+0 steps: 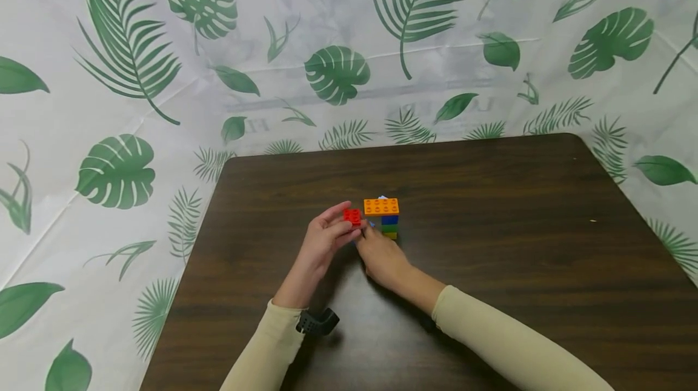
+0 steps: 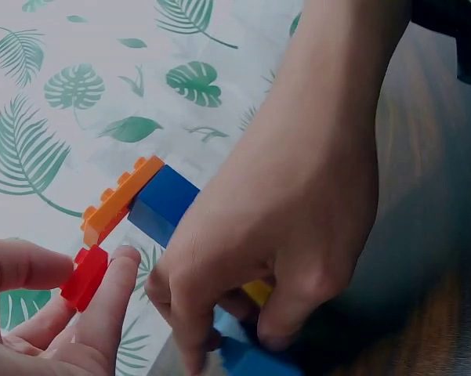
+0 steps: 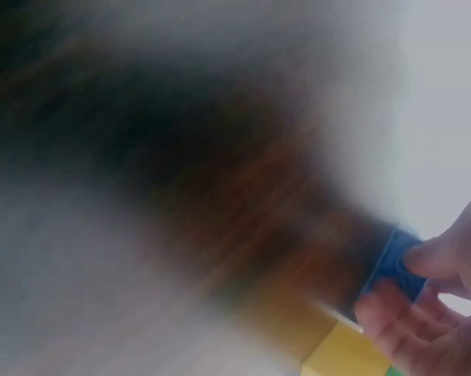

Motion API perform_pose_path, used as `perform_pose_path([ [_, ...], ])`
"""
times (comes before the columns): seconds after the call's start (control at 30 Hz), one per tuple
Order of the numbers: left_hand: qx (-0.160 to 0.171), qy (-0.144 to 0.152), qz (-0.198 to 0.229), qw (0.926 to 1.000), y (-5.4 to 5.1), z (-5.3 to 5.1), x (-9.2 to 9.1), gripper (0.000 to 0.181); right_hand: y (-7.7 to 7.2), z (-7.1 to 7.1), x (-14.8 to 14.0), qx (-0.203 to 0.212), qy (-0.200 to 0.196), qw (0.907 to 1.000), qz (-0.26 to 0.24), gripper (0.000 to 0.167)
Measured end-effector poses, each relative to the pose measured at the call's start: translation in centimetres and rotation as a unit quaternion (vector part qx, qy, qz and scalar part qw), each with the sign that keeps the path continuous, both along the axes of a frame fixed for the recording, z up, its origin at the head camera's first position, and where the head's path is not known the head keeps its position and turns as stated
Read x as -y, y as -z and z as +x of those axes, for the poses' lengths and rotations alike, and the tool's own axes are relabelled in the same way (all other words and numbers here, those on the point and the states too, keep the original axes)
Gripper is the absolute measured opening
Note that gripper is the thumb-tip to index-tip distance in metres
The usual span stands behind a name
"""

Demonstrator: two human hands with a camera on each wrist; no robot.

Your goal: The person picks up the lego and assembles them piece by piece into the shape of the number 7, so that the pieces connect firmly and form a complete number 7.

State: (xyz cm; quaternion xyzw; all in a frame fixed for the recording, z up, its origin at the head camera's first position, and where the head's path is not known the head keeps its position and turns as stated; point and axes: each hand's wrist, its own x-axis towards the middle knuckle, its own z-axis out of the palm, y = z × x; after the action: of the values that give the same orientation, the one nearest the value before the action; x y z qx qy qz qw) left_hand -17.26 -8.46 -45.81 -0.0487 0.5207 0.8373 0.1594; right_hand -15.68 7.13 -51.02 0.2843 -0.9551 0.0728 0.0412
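Note:
The left hand (image 1: 322,242) pinches a small red brick (image 1: 352,217) between thumb and fingers, left of the stack; the left wrist view shows the red brick (image 2: 85,278) close to the orange one. An orange brick (image 1: 381,206) lies on top of a stack with blue, green and yellow (image 1: 390,235) below, and overhangs to the left. Beside the stack's base the right hand (image 1: 384,257) reaches down; in the right wrist view its fingers (image 3: 388,309) grip a blue brick (image 3: 393,262). Part of a blue piece (image 2: 255,359) shows under the right hand (image 2: 274,204) in the left wrist view.
A dark wooden table (image 1: 518,227) lies under the hands. Behind it hangs a white sheet with green leaves (image 1: 338,76). A light-coloured piece (image 1: 383,197) shows just behind the orange brick. There is a black band (image 1: 318,322) at the left wrist.

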Motion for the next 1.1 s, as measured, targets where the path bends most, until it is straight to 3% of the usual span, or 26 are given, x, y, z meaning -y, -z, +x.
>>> perform_pose_path([
  [0.17, -0.015, 0.015, -0.012, 0.9997, -0.5, -0.9, -0.5, 0.045, -0.3, 0.3, -0.4, -0.034, -0.005, 0.9994, 0.008, 0.042],
  [0.3, -0.025, 0.014, -0.022, 0.9993, -0.8, -1.1, -0.7, 0.046, -0.4, 0.6, -0.8, -0.087, -0.033, 0.9956, 0.008, 0.020],
  [0.4, -0.030, 0.019, -0.028, 0.9990, -1.0, -1.1, -0.8, 0.047, -0.7, 1.1, -1.5, -0.096, -0.056, 0.9937, -0.010, 0.017],
  [0.47, -0.030, 0.021, -0.027, 0.9990, -1.2, -1.1, -0.9, 0.046, -1.2, 1.5, -2.1, -0.072, -0.073, 0.9940, -0.037, 0.023],
  [0.57, -0.024, 0.021, -0.023, 0.9992, -1.4, -1.0, -0.9, 0.042, -2.3, 2.2, -3.1, 0.028, -0.090, 0.9909, -0.096, 0.032],
  [0.7, -0.021, 0.027, -0.014, 0.9993, -1.6, -1.0, -0.9, 0.037, -4.4, 2.6, -4.7, 0.191, -0.086, 0.9657, -0.154, 0.034],
  [0.8, -0.023, 0.033, -0.008, 0.9992, -1.8, -1.0, -0.9, 0.037, -6.0, 2.6, -5.9, 0.258, -0.090, 0.9444, -0.183, 0.034],
  [1.0, -0.023, 0.031, 0.002, 0.9993, -1.7, -1.1, -1.0, 0.039, -9.2, 1.3, -7.8, 0.289, -0.088, 0.9034, -0.304, 0.024],
  [1.1, -0.022, 0.033, 0.007, 0.9992, -1.6, -1.2, -1.1, 0.041, -10.6, 0.4, -8.6, 0.271, -0.067, 0.8975, -0.342, 0.023],
])
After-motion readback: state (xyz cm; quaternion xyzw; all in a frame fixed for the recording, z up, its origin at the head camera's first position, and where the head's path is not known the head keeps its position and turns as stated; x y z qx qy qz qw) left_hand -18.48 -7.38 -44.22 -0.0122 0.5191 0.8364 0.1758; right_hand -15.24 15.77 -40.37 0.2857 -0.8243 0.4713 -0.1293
